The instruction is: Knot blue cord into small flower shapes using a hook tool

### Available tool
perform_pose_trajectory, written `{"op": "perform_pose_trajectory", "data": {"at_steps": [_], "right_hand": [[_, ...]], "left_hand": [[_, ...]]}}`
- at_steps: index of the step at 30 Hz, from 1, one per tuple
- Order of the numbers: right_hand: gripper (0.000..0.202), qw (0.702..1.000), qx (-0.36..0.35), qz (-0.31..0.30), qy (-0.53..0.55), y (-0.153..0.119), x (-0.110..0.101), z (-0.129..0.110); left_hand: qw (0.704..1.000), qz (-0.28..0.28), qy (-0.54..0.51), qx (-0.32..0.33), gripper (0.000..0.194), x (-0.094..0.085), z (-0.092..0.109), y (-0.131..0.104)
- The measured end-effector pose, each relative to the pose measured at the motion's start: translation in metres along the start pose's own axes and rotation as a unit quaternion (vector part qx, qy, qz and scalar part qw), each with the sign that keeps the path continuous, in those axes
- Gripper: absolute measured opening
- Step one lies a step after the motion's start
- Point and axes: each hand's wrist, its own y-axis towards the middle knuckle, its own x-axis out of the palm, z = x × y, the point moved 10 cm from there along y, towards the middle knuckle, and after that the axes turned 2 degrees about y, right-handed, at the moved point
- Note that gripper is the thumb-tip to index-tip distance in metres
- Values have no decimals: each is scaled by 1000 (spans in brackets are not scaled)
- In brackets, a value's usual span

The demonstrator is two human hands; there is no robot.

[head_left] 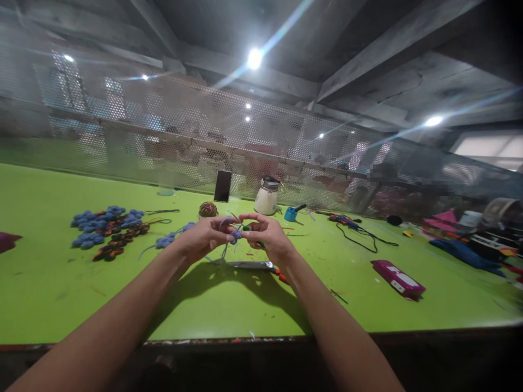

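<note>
Above the green table (196, 318), the left hand (204, 235) pinches a small blue yarn piece (236, 236), and the right hand (270, 235), fingers curled, grips a green tool (246, 228) just beside it. Scissors (249, 265) lie beneath, their red handles (281, 276) partly hidden by the right forearm (322, 305); beyond are a yarn ball (208, 208), phone (223, 186) and white jar (266, 201), with yarn flowers (92, 221) leftward.

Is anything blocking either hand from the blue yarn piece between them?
Nothing visible: the left hand pinches the blue yarn piece; the right hand, holding a green tool, is beside it. The scissors lie on the table below, not between.
</note>
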Motion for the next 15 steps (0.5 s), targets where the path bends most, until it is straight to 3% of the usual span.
{"op": "perform_pose_trajectory", "data": {"at_steps": [6, 15], "right_hand": [[43, 1000, -8, 2, -19, 2, 0, 1], [41, 999, -12, -28, -39, 1, 2, 2]], "left_hand": [[1000, -8, 14, -1, 39, 5, -1, -1], [998, 30, 56, -1, 39, 2, 2, -3]]}}
